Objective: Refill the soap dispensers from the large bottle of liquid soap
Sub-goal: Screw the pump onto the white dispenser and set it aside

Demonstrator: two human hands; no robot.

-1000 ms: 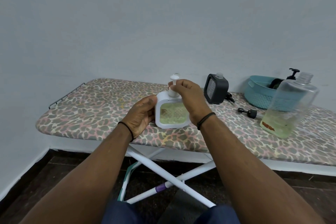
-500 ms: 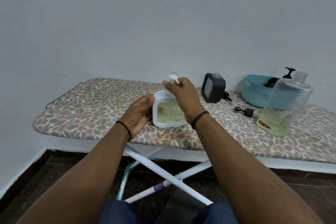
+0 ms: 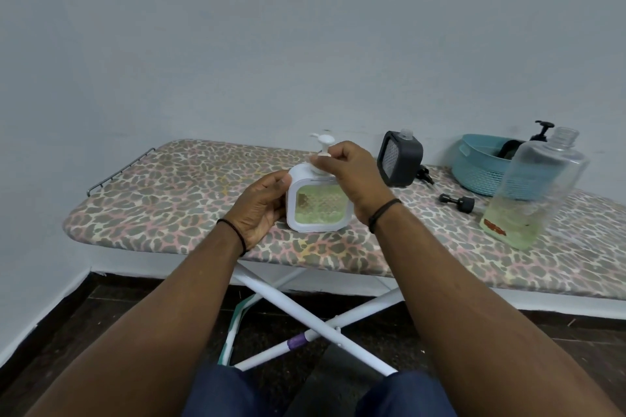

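On an ironing board (image 3: 169, 193), left hand (image 3: 261, 210) grips the filled dispenser (image 3: 318, 205); right hand (image 3: 349, 169) pinches its pump (image 3: 323, 149). Black dispenser (image 3: 401, 159) stands uncapped.

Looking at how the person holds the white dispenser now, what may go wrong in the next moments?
1. The white dispenser stands near the front edge of the ironing board. The left hand only steadies its side while the right hand grips the pump collar, so a hard twist might tip it off.
2. The large bottle has no cap and stands close to the right forearm; a bump might spill it.
3. The dark dispenser is also uncapped.
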